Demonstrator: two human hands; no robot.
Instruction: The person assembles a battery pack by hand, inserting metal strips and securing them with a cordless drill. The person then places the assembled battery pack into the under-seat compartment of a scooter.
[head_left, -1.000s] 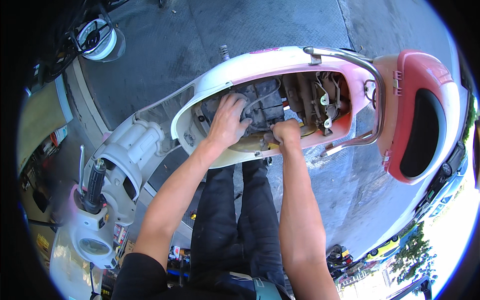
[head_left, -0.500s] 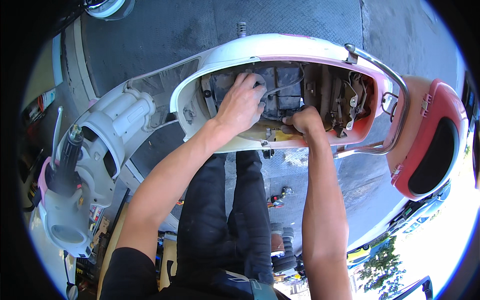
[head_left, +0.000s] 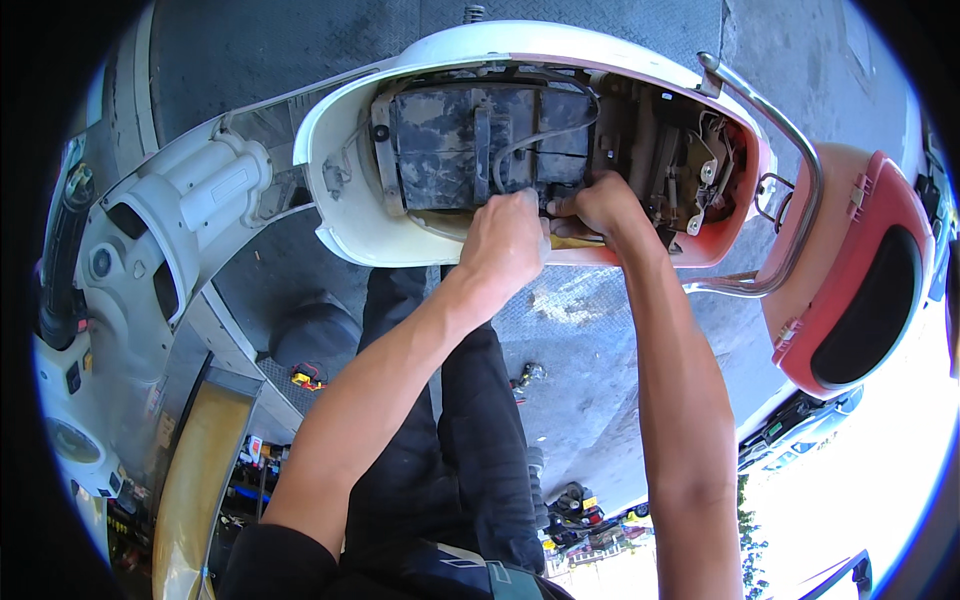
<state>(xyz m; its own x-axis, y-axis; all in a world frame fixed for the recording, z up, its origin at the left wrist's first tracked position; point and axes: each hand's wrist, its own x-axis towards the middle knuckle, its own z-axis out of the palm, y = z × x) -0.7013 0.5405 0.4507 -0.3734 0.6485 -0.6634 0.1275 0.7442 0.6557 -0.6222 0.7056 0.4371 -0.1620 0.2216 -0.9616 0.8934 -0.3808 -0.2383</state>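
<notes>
A dusty black box fills much of the oval opening in a white and pink scooter body. A thin grey hose loops across its top. My left hand is closed at the near right corner of the box, over the opening's near edge; what its fingers hold is hidden. Right beside it, my right hand reaches into the opening with thumb and fingers drawn together. Whatever lies in that grip is too small and covered to make out. The two hands nearly touch.
A bent chrome rail curves round the scooter's right end, beside a pink lid with a black pad. Metal brackets fill the opening's right part. The scooter's pale front panels lie left. Dark patterned floor surrounds it.
My left hand has left the top of the black box and come nearer and right, beside my right hand, uncovering the box. The view has shifted, and the scooter's front end appears turned.
</notes>
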